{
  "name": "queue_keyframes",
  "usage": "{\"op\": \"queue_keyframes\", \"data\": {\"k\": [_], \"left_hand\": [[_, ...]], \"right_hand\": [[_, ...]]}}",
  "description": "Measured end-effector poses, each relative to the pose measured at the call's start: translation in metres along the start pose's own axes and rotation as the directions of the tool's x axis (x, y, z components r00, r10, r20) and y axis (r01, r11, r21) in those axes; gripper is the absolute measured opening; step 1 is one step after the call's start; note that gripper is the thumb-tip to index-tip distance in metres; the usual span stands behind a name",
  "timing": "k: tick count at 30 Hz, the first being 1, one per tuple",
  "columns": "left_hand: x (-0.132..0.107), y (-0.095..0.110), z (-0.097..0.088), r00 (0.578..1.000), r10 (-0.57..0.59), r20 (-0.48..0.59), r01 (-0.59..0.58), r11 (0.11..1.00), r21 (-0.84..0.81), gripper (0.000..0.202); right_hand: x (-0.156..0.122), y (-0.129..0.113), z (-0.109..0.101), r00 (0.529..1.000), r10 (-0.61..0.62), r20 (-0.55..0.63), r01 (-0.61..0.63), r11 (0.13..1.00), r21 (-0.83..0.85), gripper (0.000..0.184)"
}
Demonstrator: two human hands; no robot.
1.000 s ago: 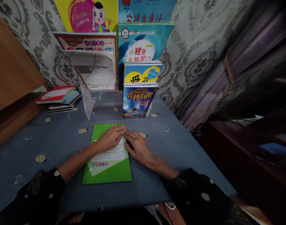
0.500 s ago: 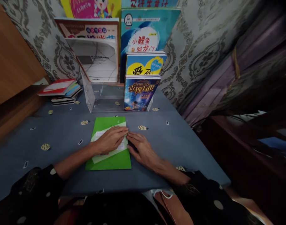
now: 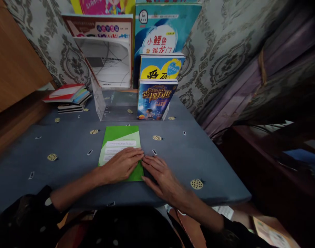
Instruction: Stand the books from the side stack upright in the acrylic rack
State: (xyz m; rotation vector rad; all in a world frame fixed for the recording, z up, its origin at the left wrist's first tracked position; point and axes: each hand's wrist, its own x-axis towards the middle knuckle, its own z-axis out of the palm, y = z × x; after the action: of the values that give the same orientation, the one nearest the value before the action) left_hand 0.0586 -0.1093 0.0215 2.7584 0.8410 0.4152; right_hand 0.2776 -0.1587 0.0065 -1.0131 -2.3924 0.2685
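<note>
Moved since prev. frame: both hands, now farther down twd. near end of green bk. (image 3: 122, 133), more of its white text panels exposed. Qty 1 green bk., flat on blue-grey table (image 3: 204, 151), in front of clear stand (image 3: 98, 103). Qty 1 left hand (image 3: 121, 164), palm down on cover, fingers extended, unclenched. Qty 1 right hand (image 3: 164, 177), at bk.'s R edge, fingers straight, unclenched, tips next to L fingertips. Stand, L col., 3 vis.: yellow bk. (image 3: 128, 7), brown bk. (image 3: 82, 26), white-covered item (image 3: 113, 51). R col., 4 vis.: rear blue bk. (image 3: 170, 1) (strip only), teal bk. (image 3: 165, 17), blue-yellow bk. (image 3: 147, 65), dark-blue bk. (image 3: 157, 101). Qty 1 stack of bks. (image 3: 67, 93), far L, red on top, exact no. unclear. Qty 1 tied curtain (image 3: 232, 100), R. Diff. vs. prev.: green bk. unmoved rel. to table; lower title now covered.
</note>
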Motion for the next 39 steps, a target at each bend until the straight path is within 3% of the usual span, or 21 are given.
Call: {"op": "queue_keyframes", "data": {"k": [7, 15, 23, 33, 39], "left_hand": [[-0.018, 0.03, 0.001, 1.0, -0.025, 0.008, 0.025, 0.999, -0.044, 0.041], [-0.037, 0.054, 0.009, 1.0, -0.012, -0.003, 0.012, 1.0, -0.004, 0.044], [-0.036, 0.045, 0.013, 1.0, 0.006, -0.004, -0.006, 1.0, -0.021, 0.057], [-0.02, 0.034, 0.015, 0.997, -0.002, -0.076, 0.005, 1.0, 0.028, 0.043], [-0.026, 0.039, 0.012, 0.999, -0.029, -0.028, 0.029, 1.0, 0.006, 0.048]], "right_hand": [[-0.016, -0.01, -0.002, 0.998, -0.038, -0.044, 0.039, 0.998, 0.044, 0.034], [-0.015, -0.024, -0.002, 0.987, -0.086, -0.139, 0.099, 0.991, 0.093, 0.021], [-0.009, -0.022, -0.001, 0.988, -0.094, -0.124, 0.098, 0.995, 0.03, 0.021], [0.004, -0.007, 0.001, 0.98, -0.111, -0.164, 0.106, 0.994, -0.035, 0.023], [0.005, -0.006, 0.001, 0.969, -0.121, -0.217, 0.134, 0.99, 0.045, 0.02]]}}
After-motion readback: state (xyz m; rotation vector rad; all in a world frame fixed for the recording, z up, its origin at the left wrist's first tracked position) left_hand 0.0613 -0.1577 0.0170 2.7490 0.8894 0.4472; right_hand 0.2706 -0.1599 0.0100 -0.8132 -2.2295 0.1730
